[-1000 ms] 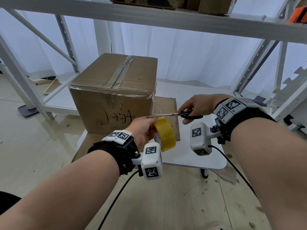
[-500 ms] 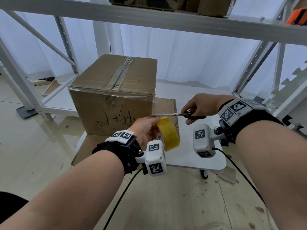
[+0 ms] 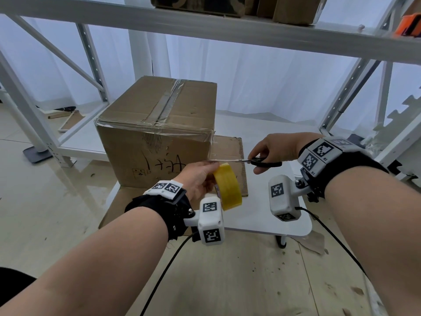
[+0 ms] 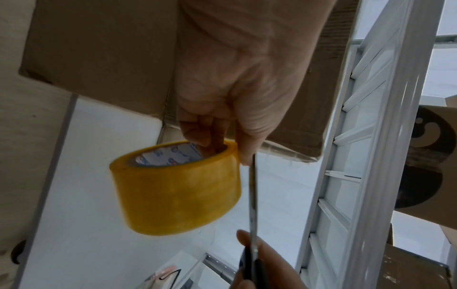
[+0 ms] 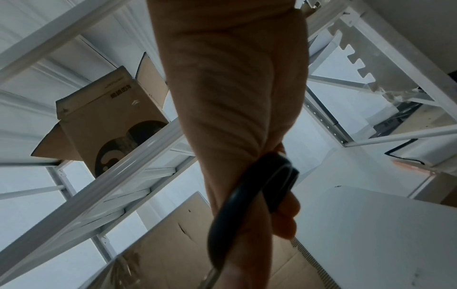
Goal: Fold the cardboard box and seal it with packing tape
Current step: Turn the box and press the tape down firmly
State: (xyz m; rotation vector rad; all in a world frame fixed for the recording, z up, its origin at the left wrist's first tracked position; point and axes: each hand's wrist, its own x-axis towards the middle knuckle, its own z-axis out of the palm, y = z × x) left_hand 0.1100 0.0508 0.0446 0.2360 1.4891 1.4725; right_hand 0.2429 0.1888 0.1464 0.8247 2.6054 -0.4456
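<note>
A closed cardboard box (image 3: 157, 133) stands on the white table (image 3: 262, 220), with clear tape along its top seam and front edge. My left hand (image 3: 200, 176) grips a yellow tape roll (image 3: 227, 187) in front of the box's right corner, fingers hooked through the core (image 4: 178, 156). A clear strip of tape runs from the box corner (image 3: 213, 142) toward the roll. My right hand (image 3: 271, 151) grips black-handled scissors (image 3: 262, 161), whose blades (image 4: 252, 195) lie level and reach the left thumb beside the roll (image 4: 175, 187). The black handle (image 5: 249, 195) fills the right wrist view.
Flat cardboard (image 3: 230, 151) lies under and beside the box. White metal shelving (image 3: 205, 30) frames the table, with boxes (image 3: 291, 8) on the upper shelf. A wooden floor (image 3: 227, 281) lies in front. Black cables (image 3: 164, 272) hang from both wrist cameras.
Both hands have shifted slightly right and stayed together. The scissor blades remain at the tape beside the roll, and the box has not moved.
</note>
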